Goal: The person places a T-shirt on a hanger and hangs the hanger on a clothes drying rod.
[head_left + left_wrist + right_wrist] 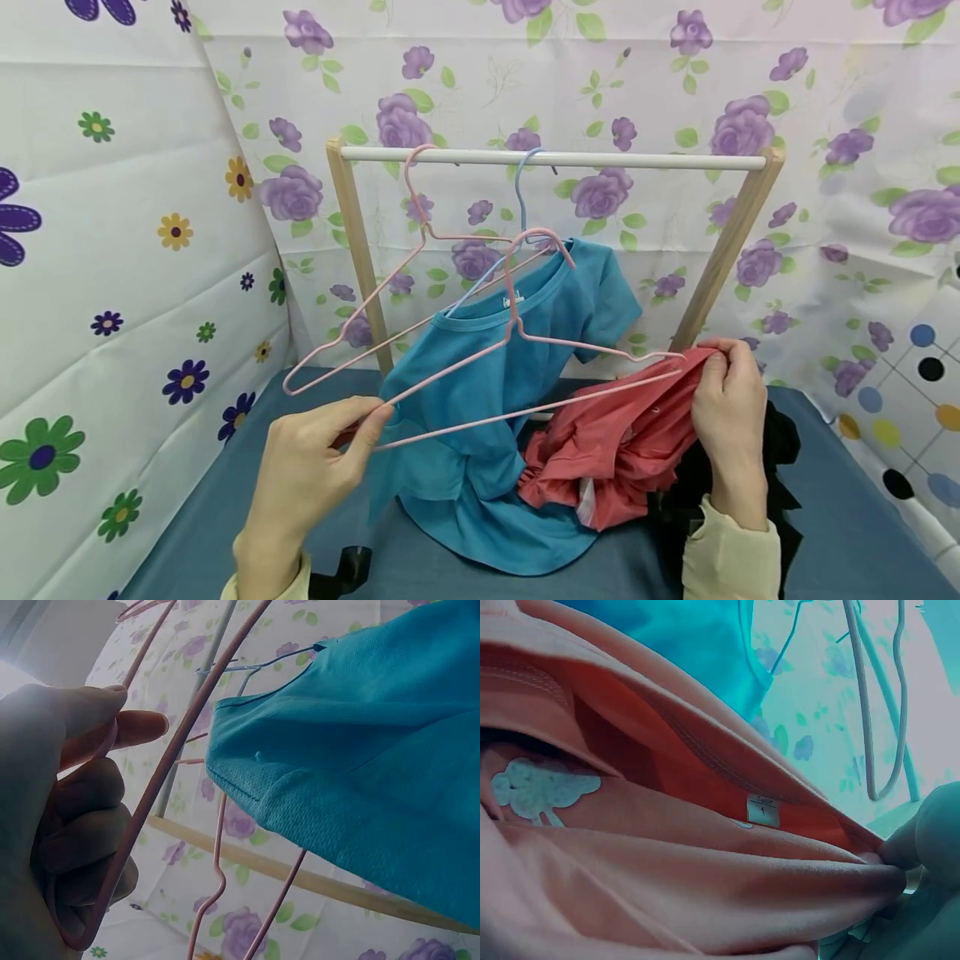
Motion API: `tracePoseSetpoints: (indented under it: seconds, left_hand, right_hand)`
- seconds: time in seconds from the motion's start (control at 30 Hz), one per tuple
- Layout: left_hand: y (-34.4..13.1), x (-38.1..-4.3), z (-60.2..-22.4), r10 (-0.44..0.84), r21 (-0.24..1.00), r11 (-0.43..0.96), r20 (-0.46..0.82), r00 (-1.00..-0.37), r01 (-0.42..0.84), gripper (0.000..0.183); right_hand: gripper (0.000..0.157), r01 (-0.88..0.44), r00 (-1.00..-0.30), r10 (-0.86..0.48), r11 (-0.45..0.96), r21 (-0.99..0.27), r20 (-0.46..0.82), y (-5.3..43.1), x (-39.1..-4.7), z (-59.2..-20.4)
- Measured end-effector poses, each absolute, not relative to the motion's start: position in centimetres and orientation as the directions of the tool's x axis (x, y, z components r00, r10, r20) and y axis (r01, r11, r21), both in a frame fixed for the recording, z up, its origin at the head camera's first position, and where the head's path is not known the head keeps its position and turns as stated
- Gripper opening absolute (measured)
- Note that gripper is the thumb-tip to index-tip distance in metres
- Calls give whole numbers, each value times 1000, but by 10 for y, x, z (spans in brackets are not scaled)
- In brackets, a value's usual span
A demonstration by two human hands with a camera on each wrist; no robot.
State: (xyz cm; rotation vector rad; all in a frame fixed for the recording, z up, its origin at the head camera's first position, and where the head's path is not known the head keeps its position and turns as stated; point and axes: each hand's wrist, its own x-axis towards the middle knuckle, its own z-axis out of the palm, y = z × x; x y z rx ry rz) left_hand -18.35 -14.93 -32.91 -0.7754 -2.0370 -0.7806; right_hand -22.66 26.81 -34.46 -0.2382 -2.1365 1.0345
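A pink clothes hanger (442, 375) is pinched near its left end between the thumb and fingers of my left hand (315, 458). Its hook points up, and its right end overlaps the edge of a red garment (622, 442). My right hand (731, 408) grips that garment by its upper edge, so the cloth hangs bunched. In the right wrist view, the garment's opening shows a small white size label (763, 811) and a white print (544, 787). Behind the hanger, a blue T-shirt (480, 392) hangs from a blue hanger (519, 192), its lower part spread over the table.
A small rack with a white rail (630, 160) and wooden legs (716, 250) stands behind. Another pink hanger (375, 292) hangs on the rail's left part. Black material (780, 450) lies beside my right wrist on the blue-grey tabletop (840, 517). Flowered cloth (465, 83) encloses the back and sides.
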Motion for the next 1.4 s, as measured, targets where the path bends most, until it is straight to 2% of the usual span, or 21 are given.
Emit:
tracePoseSetpoints:
  seconds: [0.1,0.23,0.37,0.67,0.83,0.9,1.07,1.4]
  left_hand:
    - [-147,-184,-329,259,251,611,833,-489,751,2]
    - [-143,-185,-330,271,241,613,830,-487,752,14]
    - [-140,-186,-331,273,232,625,829,-488,745,14]
    - [-141,-186,-331,257,206,655,844,-471,727,4]
    - [-141,-186,-330,240,191,676,856,-458,711,8]
    - [-141,-187,-329,230,191,680,861,-453,708,16]
    - [-138,-187,-329,232,159,682,879,-417,714,39]
    - [-131,-189,-330,261,42,718,909,-324,694,42]
  right_hand:
    - [38,-156,-701,436,679,-717,565,267,-224,-343]
    - [37,-187,-689,399,708,-681,605,267,-219,-339]
    - [35,-204,-687,361,737,-644,631,267,-213,-335]
    - [34,-191,-740,296,769,-611,604,270,-203,-329]
    - [30,-222,-741,248,787,-575,625,275,-199,-327]
    - [29,-235,-742,232,789,-568,629,277,-197,-327]
    - [29,-245,-766,203,785,-569,610,279,-194,-326]
    - [32,-239,-780,204,777,-582,592,278,-194,-325]
